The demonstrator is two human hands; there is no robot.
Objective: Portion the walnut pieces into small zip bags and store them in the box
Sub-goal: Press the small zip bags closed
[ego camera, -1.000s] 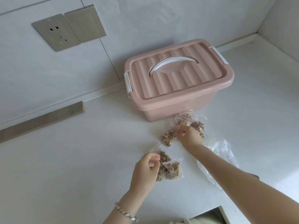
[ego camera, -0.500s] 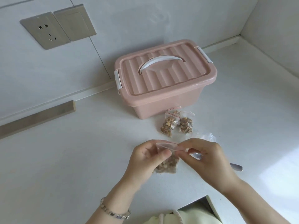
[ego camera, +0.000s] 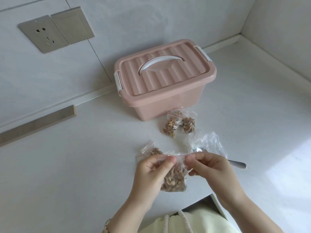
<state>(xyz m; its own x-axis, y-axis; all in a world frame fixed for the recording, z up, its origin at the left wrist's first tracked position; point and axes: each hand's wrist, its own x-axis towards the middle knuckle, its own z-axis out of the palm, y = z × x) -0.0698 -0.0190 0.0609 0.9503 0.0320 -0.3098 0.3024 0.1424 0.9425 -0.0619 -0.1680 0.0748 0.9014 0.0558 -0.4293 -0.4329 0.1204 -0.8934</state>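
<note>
A small zip bag of walnut pieces (ego camera: 175, 179) hangs above the counter between my hands. My left hand (ego camera: 149, 174) pinches the left part of its red-lined top strip, and my right hand (ego camera: 212, 169) pinches the right part. Two filled zip bags (ego camera: 171, 126) (ego camera: 188, 124) lie side by side in front of the pink box (ego camera: 168, 105). The box has its ribbed lid on and a white handle (ego camera: 159, 62). Another filled bag (ego camera: 154, 150) lies just beyond my left hand, partly hidden by it.
A crumpled clear plastic bag (ego camera: 208, 142) and a metal spoon (ego camera: 235, 163) lie on the white counter (ego camera: 75, 165) right of my hands. The wall holds a socket plate (ego camera: 43, 36). A wooden strip (ego camera: 37, 125) runs along the back left. The counter edge (ego camera: 217, 207) is near my body.
My right hand left the bags by the box and came back to the bag in my left hand. Both hands now pinch its top strip, held slightly lower in view than before.
</note>
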